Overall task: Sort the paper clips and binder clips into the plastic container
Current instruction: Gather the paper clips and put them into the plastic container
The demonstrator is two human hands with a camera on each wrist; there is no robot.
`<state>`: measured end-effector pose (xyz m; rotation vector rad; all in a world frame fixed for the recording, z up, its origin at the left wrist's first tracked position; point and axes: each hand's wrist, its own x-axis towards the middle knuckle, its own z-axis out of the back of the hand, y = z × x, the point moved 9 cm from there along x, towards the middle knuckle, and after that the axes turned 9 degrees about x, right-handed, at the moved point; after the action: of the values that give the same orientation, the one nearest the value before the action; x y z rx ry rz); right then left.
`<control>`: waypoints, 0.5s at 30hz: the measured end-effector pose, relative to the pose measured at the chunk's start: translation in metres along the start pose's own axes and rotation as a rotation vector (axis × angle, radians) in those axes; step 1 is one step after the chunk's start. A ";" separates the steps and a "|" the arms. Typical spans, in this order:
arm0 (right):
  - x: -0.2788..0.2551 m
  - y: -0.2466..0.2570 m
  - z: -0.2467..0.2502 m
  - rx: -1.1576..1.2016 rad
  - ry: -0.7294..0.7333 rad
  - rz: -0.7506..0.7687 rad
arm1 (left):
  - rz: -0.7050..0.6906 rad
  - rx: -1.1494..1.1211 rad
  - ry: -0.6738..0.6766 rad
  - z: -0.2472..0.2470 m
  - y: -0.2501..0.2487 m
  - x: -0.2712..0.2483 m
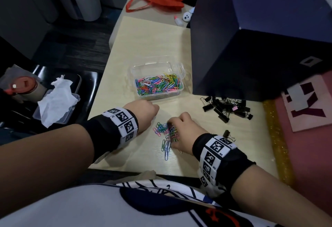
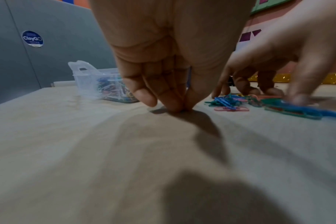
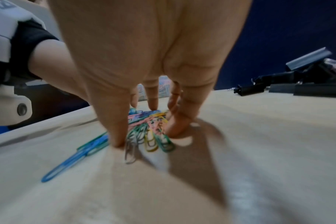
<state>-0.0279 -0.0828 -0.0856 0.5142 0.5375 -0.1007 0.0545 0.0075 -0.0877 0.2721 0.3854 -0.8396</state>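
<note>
A clear plastic container (image 1: pixel 132 72) (image 2: pixel 86 81) holds a heap of coloured paper clips (image 1: pixel 158 83). Nearer me on the table lies a small loose pile of paper clips (image 1: pixel 161 129) (image 2: pixel 230 101) (image 3: pixel 150 133). My right hand (image 1: pixel 172 128) (image 3: pixel 144 136) claws over that pile, thumb on one side and fingers on the other, curled round the clips. My left hand (image 1: pixel 152 113) (image 2: pixel 179 107) sits left of the pile with its fingertips bunched together on the tabletop; no clip shows between them. Black binder clips (image 1: pixel 226 108) (image 3: pixel 307 81) lie heaped at the right.
A tall dark box (image 1: pixel 251 47) stands right of the container. One binder clip (image 1: pixel 227 134) lies by my right wrist. Off the table's left edge, a black seat carries a clear lid with a tissue (image 1: pixel 53 104) and a red-lidded cup (image 1: pixel 23 86).
</note>
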 end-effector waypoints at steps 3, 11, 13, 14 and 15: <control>0.005 0.006 0.001 0.043 -0.033 0.032 | 0.038 0.042 0.019 -0.002 0.003 0.000; 0.019 0.001 0.011 -0.018 -0.109 -0.005 | 0.064 0.024 0.091 -0.007 0.007 -0.001; 0.022 -0.002 0.017 -0.032 -0.120 -0.028 | 0.066 -0.008 0.101 -0.009 0.008 -0.001; 0.023 -0.004 0.020 -0.031 -0.123 -0.043 | 0.065 -0.018 0.105 -0.009 0.009 -0.002; 0.024 -0.006 0.024 -0.026 -0.129 -0.061 | 0.061 -0.022 0.108 -0.009 0.009 -0.002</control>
<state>0.0025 -0.0989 -0.0833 0.4629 0.4282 -0.1839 0.0580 0.0183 -0.0939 0.3076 0.4846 -0.7624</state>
